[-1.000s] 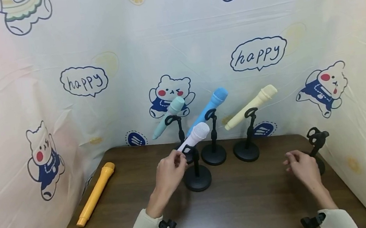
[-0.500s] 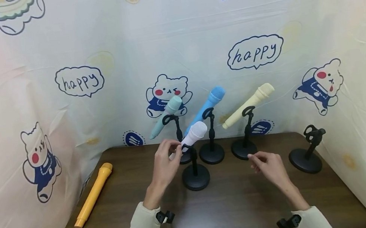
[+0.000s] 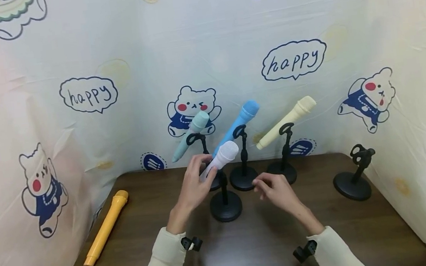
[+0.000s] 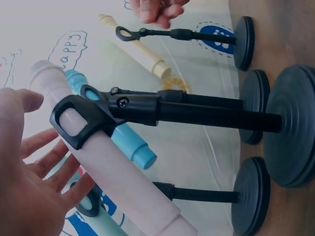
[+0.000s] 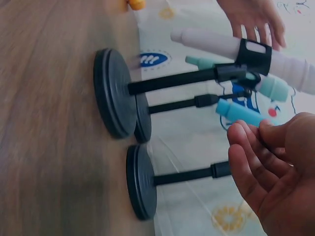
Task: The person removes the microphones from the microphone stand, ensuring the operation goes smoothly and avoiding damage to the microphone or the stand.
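A white microphone (image 3: 221, 157) sits slanted in the clip of a black round-based stand (image 3: 226, 206) near the table's middle. My left hand (image 3: 192, 189) is at its left side. In the left wrist view the fingers (image 4: 56, 172) are spread behind the microphone and the thumb lies near its head, not curled round it. The black clip (image 4: 78, 123) encircles the microphone's upper body. To the right of that stand, my right hand (image 3: 278, 190) hovers over the table with loosely bent fingers, holding nothing.
Behind, light green (image 3: 187, 141), blue (image 3: 236, 126) and cream (image 3: 285, 124) microphones rest in stands. At the right edge stands another stand (image 3: 353, 185), its clip bare. An orange-yellow microphone (image 3: 106, 228) lies along the left of the wooden table (image 3: 251, 260). A printed cloth hangs around.
My right hand has moved left from the far-right stand towards the middle. My left hand has shifted up along the white microphone, its fingers now spread around its side.
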Motion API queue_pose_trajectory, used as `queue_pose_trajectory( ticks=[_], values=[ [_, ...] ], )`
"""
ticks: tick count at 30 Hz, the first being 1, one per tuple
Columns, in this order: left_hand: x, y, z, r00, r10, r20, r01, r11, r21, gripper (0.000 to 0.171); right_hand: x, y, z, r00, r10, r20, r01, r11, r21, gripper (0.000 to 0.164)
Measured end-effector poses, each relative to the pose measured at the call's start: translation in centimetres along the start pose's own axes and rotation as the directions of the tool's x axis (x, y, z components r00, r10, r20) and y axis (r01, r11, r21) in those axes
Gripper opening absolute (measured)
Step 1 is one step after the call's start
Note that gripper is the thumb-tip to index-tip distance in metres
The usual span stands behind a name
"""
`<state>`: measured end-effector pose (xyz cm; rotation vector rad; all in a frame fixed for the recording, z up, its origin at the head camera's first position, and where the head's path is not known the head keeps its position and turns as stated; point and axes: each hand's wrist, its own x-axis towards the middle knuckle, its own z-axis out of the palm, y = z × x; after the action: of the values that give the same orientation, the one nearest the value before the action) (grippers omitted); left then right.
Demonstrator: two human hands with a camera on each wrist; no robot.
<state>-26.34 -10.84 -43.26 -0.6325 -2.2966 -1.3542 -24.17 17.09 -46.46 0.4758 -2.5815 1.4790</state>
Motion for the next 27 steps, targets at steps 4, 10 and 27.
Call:
queue_pose_trajectory(
  ticks=[4, 10, 27],
  values=[
    [0.2, -0.4, 0.0, 0.999, -0.02, 0.048, 0.02, 1.0, 0.011, 0.046, 1.1, -0.7, 1.0, 0.999, -0.011, 0.049, 0.01, 1.0, 0.015, 0.014],
    [0.0, -1.2, 0.3, 0.991, -0.082, 0.106, 0.081, 0.997, 0.019, 0.056, 2.4, -1.0, 2.8, 0.996, -0.047, 0.078, 0.047, 0.999, -0.007, 0.02],
    [0.0, -1.9, 1.0, 0.975, -0.115, 0.19, 0.123, 0.992, -0.033, 0.06, 4.1, -2.1, 6.4, 0.966, -0.125, 0.224, 0.135, 0.99, -0.029, 0.042]
  ],
)
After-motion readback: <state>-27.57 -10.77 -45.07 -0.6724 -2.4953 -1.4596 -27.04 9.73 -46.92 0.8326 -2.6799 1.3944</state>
